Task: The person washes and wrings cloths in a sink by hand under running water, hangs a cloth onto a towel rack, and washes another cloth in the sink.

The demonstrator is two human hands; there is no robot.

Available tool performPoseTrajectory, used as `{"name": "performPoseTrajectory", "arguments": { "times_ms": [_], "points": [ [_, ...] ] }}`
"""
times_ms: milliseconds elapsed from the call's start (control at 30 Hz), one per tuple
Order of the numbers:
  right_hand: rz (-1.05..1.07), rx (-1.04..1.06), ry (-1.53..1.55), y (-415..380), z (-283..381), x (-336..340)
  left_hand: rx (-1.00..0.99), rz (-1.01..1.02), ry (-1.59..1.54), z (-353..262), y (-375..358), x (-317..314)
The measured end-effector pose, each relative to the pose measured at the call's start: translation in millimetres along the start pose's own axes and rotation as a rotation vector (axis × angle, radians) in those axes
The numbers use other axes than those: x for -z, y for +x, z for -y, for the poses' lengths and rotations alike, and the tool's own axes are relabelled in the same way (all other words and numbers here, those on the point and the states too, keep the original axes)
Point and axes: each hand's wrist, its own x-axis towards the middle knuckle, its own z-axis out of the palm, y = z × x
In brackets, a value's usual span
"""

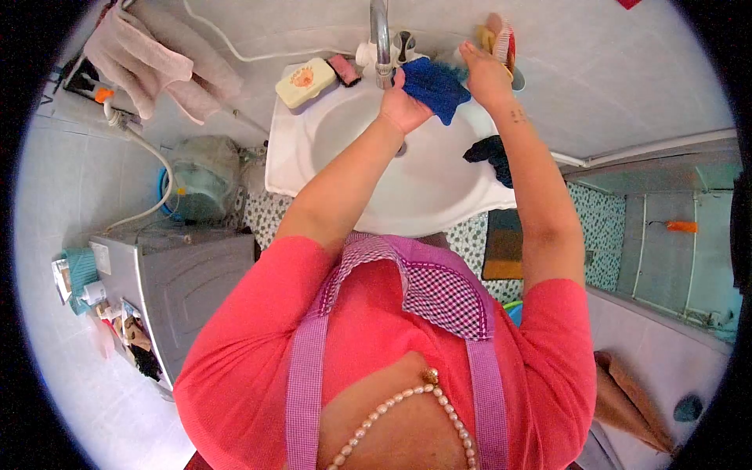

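My left hand (pixel 406 107) grips a dark blue cloth (pixel 439 88) by its left side, over the back of the white washbasin (pixel 368 205). The cloth hangs spread out just in front of the chrome tap (pixel 381 39). My right hand (pixel 487 76) is raised at the basin's back right, its fingers close together and partly hidden. Between it and the cloth shows a fuzzy teal patch (pixel 454 71); I cannot tell what the right fingers hold. A crumpled black cloth (pixel 492 157) lies on the basin's right rim, beside my right forearm.
A cream soap box (pixel 306 83) and a pink sponge (pixel 343 70) sit on the back left rim. Behind my right hand stands a holder with brushes (pixel 501 39). Pink towels (pixel 153 66) hang at the left, above a grey washing machine (pixel 196 274). A mat (pixel 502 243) lies on the floor.
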Motion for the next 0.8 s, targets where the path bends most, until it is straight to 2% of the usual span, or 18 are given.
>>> {"name": "performPoseTrajectory", "arguments": {
  "times_ms": [33,133,233,300,367,433,467,500,533,600,633,667,733,767,800],
  "points": [
    [-0.026,0.005,0.001,3,1,5,0.004,0.017,0.019,2,-1,-3],
    [-0.28,0.134,0.004,3,21,14,0.017,0.055,-0.004,-11,-7,1],
    [-0.422,0.038,0.481,-31,37,15,0.015,-0.04,0.002,-15,-21,15],
    [-0.379,-0.298,0.884,-75,55,-24,0.006,-0.11,0.024,-10,-31,20],
    [-0.347,-0.899,1.316,-101,83,-71,-0.015,-0.146,0.044,0,-47,18],
    [-0.103,-0.931,2.319,-116,101,-77,0.023,-0.239,0.076,9,-58,24],
    [-0.082,-0.897,2.189,-115,115,-76,0.041,-0.283,0.094,11,-59,28],
    [-0.061,-0.863,2.059,-107,136,-64,-0.009,-0.36,0.309,11,-57,44],
    [-0.042,-0.839,1.93,-107,155,-58,-0.137,-0.53,0.444,10,-56,49],
    [-0.093,-0.612,1.286,-115,180,-74,-0.194,-0.627,0.678,-8,-54,58],
    [-0.057,-0.485,1.303,-125,188,-72,-0.274,-0.7,0.811,-9,-61,40],
    [-0.065,-0.541,1.349,-123,189,-71,-0.154,-0.655,0.779,-18,-64,49],
    [-0.079,-0.644,1.448,-105,188,-72,-0.042,-0.445,0.506,-15,-71,67],
    [-0.021,-0.911,1.659,-94,165,-120,-0.11,-0.454,0.526,1,-73,61],
    [-0.262,-1.037,1.833,-81,152,-111,-0.177,-0.463,0.549,22,-74,56]
  ]
}}
